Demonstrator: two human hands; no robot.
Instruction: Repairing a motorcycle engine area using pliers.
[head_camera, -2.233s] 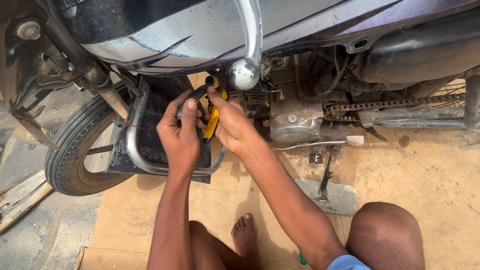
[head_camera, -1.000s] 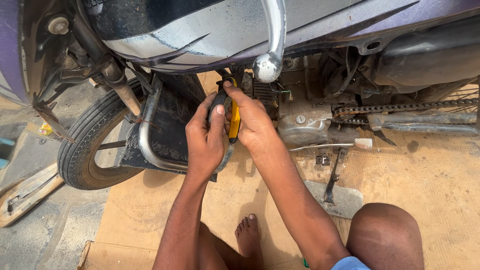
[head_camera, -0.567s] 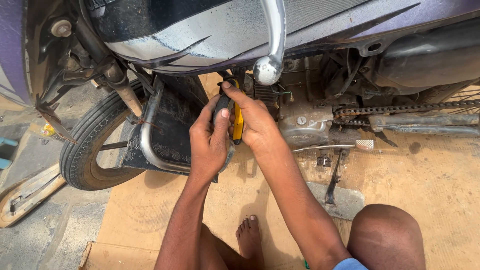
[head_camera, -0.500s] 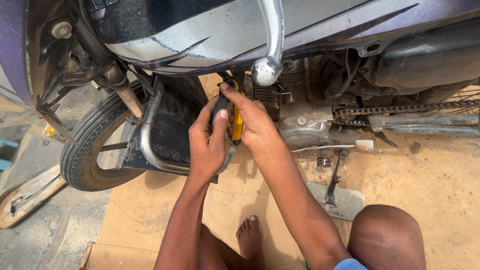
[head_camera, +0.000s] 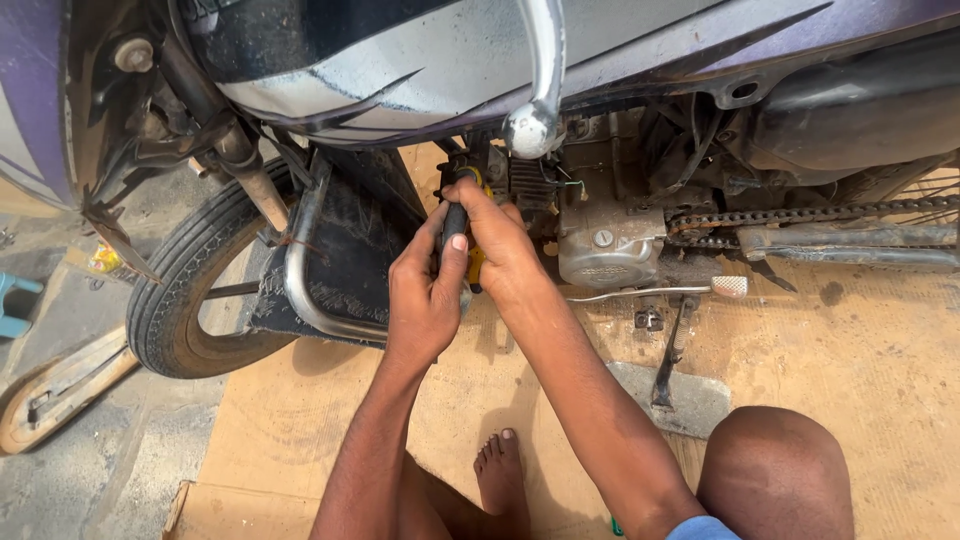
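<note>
Both hands grip one tool with a black and yellow handle (head_camera: 459, 228) held against the front of a motorcycle engine (head_camera: 610, 240). My left hand (head_camera: 425, 295) wraps the lower part of the handle, thumb up along it. My right hand (head_camera: 495, 240) closes over the upper part, fingertips near the tool's tip at the engine's dark finned block (head_camera: 530, 180). The tool's working end is hidden behind the fingers.
The motorcycle's front tyre (head_camera: 185, 290) and chrome crash guard (head_camera: 305, 270) stand at left. An open drive chain (head_camera: 800, 215), gear lever (head_camera: 660, 292) and side stand (head_camera: 672, 350) lie to the right. Cardboard (head_camera: 860, 350) covers the ground. My bare foot (head_camera: 500, 480) and knee (head_camera: 775, 470) are below.
The view has shifted slightly, so the motorcycle sits further right in frame. Both hands stay clamped on the tool at the same spot on the engine.
</note>
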